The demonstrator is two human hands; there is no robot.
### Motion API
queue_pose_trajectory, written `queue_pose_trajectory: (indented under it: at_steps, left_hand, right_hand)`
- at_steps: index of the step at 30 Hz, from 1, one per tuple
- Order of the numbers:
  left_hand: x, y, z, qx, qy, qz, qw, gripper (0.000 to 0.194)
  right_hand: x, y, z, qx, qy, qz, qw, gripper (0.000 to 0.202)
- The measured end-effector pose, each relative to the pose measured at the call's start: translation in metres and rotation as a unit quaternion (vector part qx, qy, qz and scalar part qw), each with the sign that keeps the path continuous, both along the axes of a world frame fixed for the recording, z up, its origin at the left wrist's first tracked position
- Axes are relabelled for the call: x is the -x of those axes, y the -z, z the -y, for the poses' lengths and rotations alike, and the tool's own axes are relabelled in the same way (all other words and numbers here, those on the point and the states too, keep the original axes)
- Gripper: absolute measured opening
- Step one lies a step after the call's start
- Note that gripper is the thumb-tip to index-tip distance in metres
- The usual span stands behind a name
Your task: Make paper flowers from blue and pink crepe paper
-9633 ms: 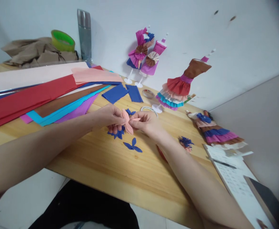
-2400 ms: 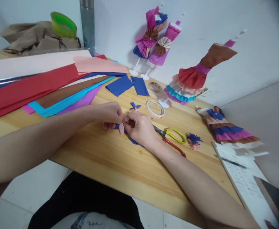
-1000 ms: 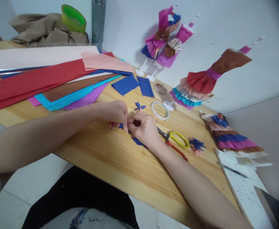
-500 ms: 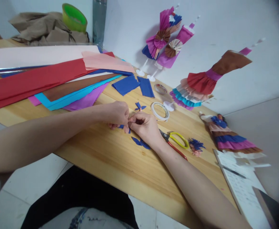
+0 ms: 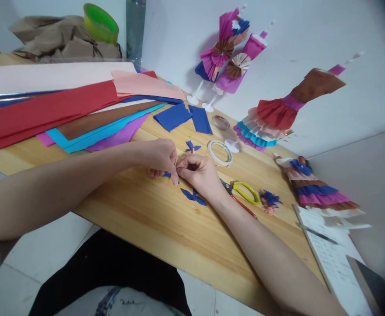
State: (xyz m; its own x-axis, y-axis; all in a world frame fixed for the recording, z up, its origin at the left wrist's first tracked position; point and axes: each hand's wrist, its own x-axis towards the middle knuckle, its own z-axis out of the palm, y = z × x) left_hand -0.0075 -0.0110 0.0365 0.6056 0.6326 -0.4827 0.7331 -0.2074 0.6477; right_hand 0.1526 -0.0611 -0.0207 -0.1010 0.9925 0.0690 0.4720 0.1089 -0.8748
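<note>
**Hands pinched together over small crepe-paper piece, mid-desk**

Since half a second ago almost nothing has shifted: both hands have stayed closed on the same spot, view drifted slightly. Compared with the earliest frame, the pink petal piece that was spread open between the fingers is now bunched up and nearly hidden.

Left hand (image 5: 161, 157) and right hand (image 5: 199, 173) meet fingertip to fingertip, both pinching the small paper piece (image 5: 176, 169); only a sliver of pink with a blue edge shows between them, low over the desk (image 5: 166, 228). Exact finger placement on it cannot be told.

Handling, judged: crepe paper, very light, soft, no stiffness, tears and crushes easily, not slippery. Best held at the gathered middle with fingertip pinch, light pressure; petals should be left free.

Around: a blue cut-out (image 5: 194, 196) lies on the desk just beside the right wrist, another blue cut-out with a pink centre (image 5: 191, 147) just beyond the hands. Tape roll (image 5: 220, 152) near, scissors (image 5: 241, 193) right of the right hand, partly under the forearm. Stacked coloured paper sheets (image 5: 64, 112) to the left. Paper-dress figures (image 5: 271, 109) along the wall, one lying flat (image 5: 314, 188). Notepad with pen (image 5: 327, 245) at the right edge.
</note>
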Motion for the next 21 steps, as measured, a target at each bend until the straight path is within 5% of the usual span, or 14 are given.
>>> queue_pose_trajectory:
  at_steps: [2,5,8,11,21]
  left_hand:
    - [0.004,-0.003,-0.004,-0.017,0.011,-0.021,1.0,0.011]
    - [0.008,-0.003,-0.011,-0.14,-0.003,-0.039,0.989,0.014]
    - [0.006,0.001,-0.014,-0.247,-0.029,0.04,0.968,0.012]
    - [0.001,0.005,-0.01,-0.235,-0.002,0.082,0.969,0.01]
    - [-0.008,0.01,0.006,-0.192,0.048,-0.021,0.98,0.014]
  right_hand:
    - [0.001,-0.001,0.001,-0.002,-0.001,0.004,1.0,0.007]
    - [0.002,-0.001,0.002,-0.012,-0.012,0.008,1.0,0.009]
    - [0.0,-0.001,0.001,-0.01,-0.019,0.019,1.0,0.01]
    - [-0.002,-0.001,0.0,0.0,-0.002,0.045,0.999,0.009]
    - [-0.004,0.001,-0.004,0.008,-0.006,0.038,0.999,0.009]
